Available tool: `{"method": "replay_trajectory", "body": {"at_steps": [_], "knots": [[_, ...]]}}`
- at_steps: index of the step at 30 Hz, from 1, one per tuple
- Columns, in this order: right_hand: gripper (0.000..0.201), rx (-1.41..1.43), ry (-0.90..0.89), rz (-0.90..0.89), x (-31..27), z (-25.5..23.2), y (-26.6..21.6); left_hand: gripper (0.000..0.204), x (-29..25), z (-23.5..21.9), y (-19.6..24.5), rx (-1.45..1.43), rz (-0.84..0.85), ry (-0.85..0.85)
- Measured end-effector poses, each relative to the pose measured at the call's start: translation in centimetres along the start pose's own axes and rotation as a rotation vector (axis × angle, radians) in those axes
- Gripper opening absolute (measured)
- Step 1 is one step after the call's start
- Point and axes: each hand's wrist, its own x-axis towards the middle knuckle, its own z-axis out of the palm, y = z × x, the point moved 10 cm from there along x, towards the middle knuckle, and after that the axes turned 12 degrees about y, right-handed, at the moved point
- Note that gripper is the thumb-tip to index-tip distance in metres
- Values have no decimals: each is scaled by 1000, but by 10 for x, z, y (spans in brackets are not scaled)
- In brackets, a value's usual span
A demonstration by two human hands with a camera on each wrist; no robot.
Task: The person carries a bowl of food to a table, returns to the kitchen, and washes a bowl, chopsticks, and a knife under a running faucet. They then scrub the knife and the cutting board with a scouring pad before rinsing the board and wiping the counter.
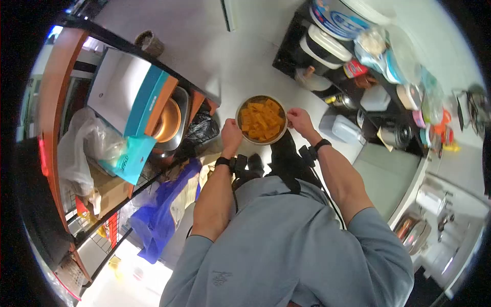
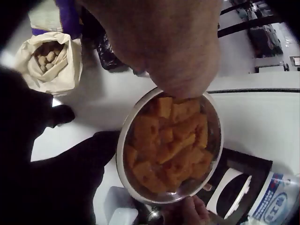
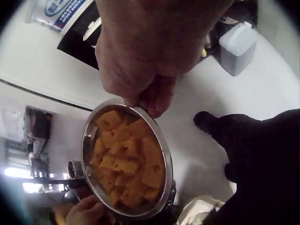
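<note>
Both hands hold a round metal bowl (image 1: pixel 278 137) out in front of the body, above the floor. Chunks of orange food, pumpkin-like pieces (image 1: pixel 262 120), fill it. At the bowl's left side, the left hand (image 1: pixel 231 135) grips the rim. Opposite, the right hand (image 1: pixel 300 122) pinches the rim between thumb and fingers, as the right wrist view shows from close by. In the left wrist view the back of the left hand (image 2: pixel 180 61) hides its own fingertips. There the bowl looks tilted, its pieces heaped below the rim.
On the left stands a shelf with a teal-and-white box (image 1: pixel 125 94), a copper-coloured bowl (image 1: pixel 168 123) and plastic bags. A dark rack on the right bears tubs (image 1: pixel 327 46) and jars. A lidded plastic container (image 1: pixel 348 129) and an open sack (image 2: pixel 70 70) of roundish items stand low nearby.
</note>
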Motion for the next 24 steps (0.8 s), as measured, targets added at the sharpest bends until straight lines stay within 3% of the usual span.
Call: {"method": "replay_trajectory", "body": {"at_steps": [4,6,8,12,14,17,19,20,23,24], "knots": [[19,-54,-73,-32,99,22,-40,20,70,12,5,47,-127,40],[19,-173,-142,-143,147,38,-72,20,104,10,12,63,-181,74],[19,-200,-201,-155,187,48,-105,27,135,6,28,-67,-256,86],[18,-163,-270,-84,250,71,-177,27,201,6,44,-89,-294,135],[15,-195,-296,-133,276,86,-217,25,233,-2,52,-99,-322,192],[15,-209,-334,-166,324,122,-246,24,280,-9,45,-72,-299,274],[16,-210,-346,-174,360,143,-276,25,315,-17,44,21,-364,310],[16,-268,-355,-196,374,157,-288,26,328,-15,33,-58,-493,270],[16,-356,-389,-275,419,202,-310,26,373,-7,-1,-153,-595,320],[16,-302,-427,-225,427,215,-313,25,383,-33,23,-74,-583,293]]}}
